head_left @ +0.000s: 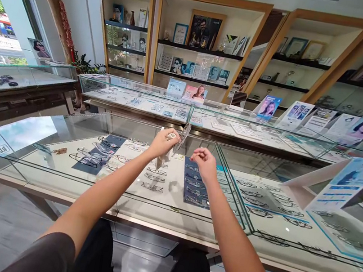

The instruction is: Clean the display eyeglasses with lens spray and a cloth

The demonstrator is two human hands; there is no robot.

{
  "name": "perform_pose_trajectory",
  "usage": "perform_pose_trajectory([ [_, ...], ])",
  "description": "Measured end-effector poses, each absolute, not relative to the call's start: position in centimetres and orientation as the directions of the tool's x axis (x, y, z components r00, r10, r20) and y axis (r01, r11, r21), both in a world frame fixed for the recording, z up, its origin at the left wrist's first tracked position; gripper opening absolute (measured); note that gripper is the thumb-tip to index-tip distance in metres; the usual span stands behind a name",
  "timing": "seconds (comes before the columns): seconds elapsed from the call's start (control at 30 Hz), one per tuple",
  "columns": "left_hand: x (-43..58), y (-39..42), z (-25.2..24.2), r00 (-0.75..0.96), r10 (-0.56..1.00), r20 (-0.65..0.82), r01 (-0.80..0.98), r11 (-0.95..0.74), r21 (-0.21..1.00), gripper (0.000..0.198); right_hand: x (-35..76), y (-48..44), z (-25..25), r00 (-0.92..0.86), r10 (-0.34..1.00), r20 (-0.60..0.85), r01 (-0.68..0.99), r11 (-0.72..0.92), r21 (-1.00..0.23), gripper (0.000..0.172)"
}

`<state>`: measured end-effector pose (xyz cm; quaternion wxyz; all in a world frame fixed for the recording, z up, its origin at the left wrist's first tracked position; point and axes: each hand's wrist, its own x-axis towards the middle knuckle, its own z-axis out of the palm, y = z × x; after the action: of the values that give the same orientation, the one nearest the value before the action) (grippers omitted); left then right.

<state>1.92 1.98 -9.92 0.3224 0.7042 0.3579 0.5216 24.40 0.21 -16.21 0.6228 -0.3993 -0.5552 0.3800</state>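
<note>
My left hand point(166, 142) is closed above the glass counter, gripping a pair of eyeglasses point(185, 133) whose lenses stand nearly edge-on to me. A crumpled pale cloth point(163, 160) hangs beneath the same hand. Just to the right, my right hand point(204, 162) hovers with loosely bent fingers, apart from the eyeglasses, and I see nothing in it. Under both hands, inside the glass display case point(169, 218), several rows of spectacle frames point(154, 178) lie on white and dark blue sheets point(192, 178).
A second glass showcase point(132, 97) runs behind the first, with upright advertising cards point(269, 107) on top. Wood-framed wall shelves point(208, 49) stand farther back. A large tilted display card point(348, 183) is at the right. Another glass counter point(23, 74) stands by the window.
</note>
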Motion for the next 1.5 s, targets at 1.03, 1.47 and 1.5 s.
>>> perform_pose_trajectory([
  [1.03, 2.7, 4.1, -15.0, 0.152, 0.879, 0.452, -0.16, -0.429, 0.889, 0.042, 20.9, 2.5, -14.5, -0.024, 0.907, 0.42, -0.105, 0.416, -0.904, 0.04],
  [1.47, 2.6, 3.5, -14.9, 0.138, 0.899, 0.415, -0.153, -0.395, 0.906, 0.041, 21.0, 2.1, -14.3, -0.049, 0.909, 0.413, -0.059, 0.41, -0.91, 0.039],
  [1.5, 2.7, 3.5, -14.9, 0.139, 0.898, 0.418, -0.146, -0.399, 0.905, 0.041, 21.0, 2.0, -14.3, -0.051, 0.91, 0.412, -0.053, 0.41, -0.911, 0.039],
])
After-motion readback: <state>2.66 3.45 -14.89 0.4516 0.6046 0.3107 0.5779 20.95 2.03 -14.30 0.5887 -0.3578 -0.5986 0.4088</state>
